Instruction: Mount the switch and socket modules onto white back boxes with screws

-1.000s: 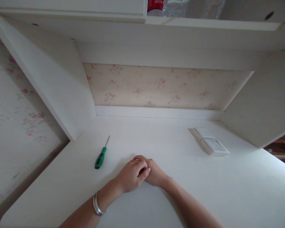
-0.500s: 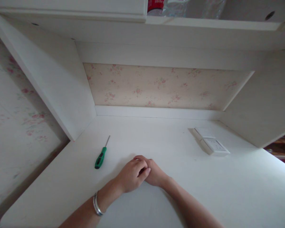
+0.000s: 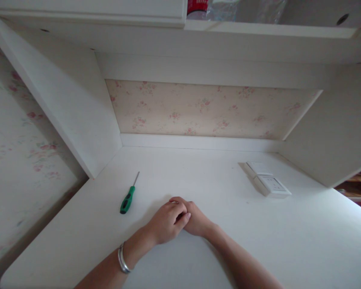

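Right hand's [image 3: 195, 220] fingers are mostly hidden under the left hand [image 3: 165, 223], so can't tell how far they curl. Hands are pressed together, left folded over right with its thumb laid on top. Both forearms run off the bottom edge. Red-labelled bottle [image 3: 197, 6], high beyond the hands, is cut off by the top edge; clear plastic [image 3: 222, 10] beside it, too blurry to identify.

Screwdriver [image 3: 127, 201]: flat on the white desk [image 3: 174, 265], left of the left hand and a bit further out, near but apart. Green handle, black patches and butt, thin metal shaft angled away from the hands. Tip type too small to read.

Wall socket [image 3: 275, 186]: white, slots up, out to the right of the right hand and farther off. Plain white plate [image 3: 259, 168] touches its far end.

Silver bracelet [image 3: 122, 259] on left wrist. Straight ahead of hands: floral wallpaper [image 3: 203, 108] behind the desk. Overhead cabinet door [image 3: 87, 10] blocks the view of the shelf's left part.
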A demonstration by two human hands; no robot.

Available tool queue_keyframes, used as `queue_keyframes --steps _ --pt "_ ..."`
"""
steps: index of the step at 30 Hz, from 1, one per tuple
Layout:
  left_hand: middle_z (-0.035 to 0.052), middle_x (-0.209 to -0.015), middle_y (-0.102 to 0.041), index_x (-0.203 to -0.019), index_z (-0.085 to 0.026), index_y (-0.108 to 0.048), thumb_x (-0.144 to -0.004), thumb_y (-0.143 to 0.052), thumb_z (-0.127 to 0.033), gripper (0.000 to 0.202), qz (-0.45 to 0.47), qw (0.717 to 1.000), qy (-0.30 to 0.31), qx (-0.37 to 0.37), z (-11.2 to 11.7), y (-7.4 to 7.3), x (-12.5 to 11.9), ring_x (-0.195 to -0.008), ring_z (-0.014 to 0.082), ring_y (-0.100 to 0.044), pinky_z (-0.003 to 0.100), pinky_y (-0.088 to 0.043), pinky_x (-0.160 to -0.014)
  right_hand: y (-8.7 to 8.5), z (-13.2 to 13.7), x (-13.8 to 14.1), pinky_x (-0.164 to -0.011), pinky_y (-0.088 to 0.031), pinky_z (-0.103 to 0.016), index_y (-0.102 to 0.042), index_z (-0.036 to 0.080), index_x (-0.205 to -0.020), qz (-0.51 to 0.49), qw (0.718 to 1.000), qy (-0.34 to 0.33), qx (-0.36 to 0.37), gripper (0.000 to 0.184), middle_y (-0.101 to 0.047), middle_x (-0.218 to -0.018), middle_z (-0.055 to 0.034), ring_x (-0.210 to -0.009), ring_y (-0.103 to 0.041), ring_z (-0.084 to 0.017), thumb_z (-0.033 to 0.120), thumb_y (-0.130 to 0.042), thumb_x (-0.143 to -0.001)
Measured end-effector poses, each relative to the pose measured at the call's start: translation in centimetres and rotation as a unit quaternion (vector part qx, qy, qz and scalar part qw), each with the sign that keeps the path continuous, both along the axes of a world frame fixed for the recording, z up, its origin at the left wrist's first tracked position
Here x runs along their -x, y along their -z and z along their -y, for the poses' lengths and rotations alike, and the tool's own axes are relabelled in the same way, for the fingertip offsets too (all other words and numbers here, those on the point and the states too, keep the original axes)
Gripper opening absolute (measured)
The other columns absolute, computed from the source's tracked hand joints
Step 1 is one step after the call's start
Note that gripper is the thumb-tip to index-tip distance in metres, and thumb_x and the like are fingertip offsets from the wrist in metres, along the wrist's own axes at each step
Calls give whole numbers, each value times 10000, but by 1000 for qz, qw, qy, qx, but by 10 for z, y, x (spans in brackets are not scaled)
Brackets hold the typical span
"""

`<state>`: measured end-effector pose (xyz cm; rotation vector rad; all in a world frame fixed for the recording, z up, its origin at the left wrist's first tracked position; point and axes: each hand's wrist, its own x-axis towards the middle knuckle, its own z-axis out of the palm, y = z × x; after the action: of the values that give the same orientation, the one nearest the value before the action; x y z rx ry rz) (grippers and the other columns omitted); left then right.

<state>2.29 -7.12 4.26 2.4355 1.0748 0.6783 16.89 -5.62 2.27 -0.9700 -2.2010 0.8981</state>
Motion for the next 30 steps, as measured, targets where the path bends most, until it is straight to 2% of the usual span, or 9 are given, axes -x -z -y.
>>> queue_keyframes --steps 30 --pt "2 -735 -590 -731 -200 -472 -914 -422 -286 208 3 1000 -1 3 0 1 0 -745 160 -552 276 -408 -705 1 0 0 -792 -490 -284 -461 176 -1206 3 1000 0 6 450 -670 -1045 -61 -923 -645 -202 159 -508 -759"
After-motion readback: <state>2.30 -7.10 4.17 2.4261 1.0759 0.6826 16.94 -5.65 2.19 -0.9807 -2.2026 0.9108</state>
